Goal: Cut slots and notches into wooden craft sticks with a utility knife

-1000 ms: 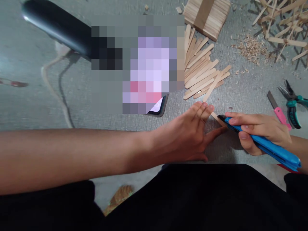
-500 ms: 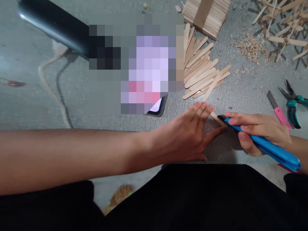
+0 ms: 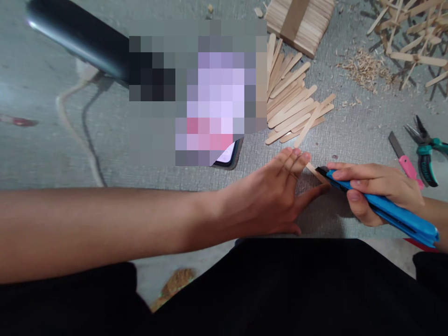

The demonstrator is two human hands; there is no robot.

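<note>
My left hand [image 3: 276, 196] lies on the table with its fingers bent over a wooden craft stick [image 3: 314, 171]. The fingertips press near one end and the thumb reaches to the other, so much of the stick is covered. My right hand [image 3: 381, 186] is closed around a blue utility knife [image 3: 399, 214]. The knife's dark tip touches the stick between my left fingers and thumb. Just beyond my left fingertips, a loose craft stick [image 3: 315, 120] lies across a fanned pile of craft sticks [image 3: 292, 105].
At the right lie a pink cutter [image 3: 406, 163] and teal-handled pliers [image 3: 427, 163]. A banded bundle of sticks [image 3: 317, 28], wood shavings [image 3: 367, 70] and a joined stick structure [image 3: 416, 58] are farther back. Left are a partly blurred phone [image 3: 229, 156], a dark rounded device [image 3: 80, 42] and a cable [image 3: 82, 135].
The back end of the blue utility knife has shifted very slightly in my right hand. My left hand and the stick stay in place.
</note>
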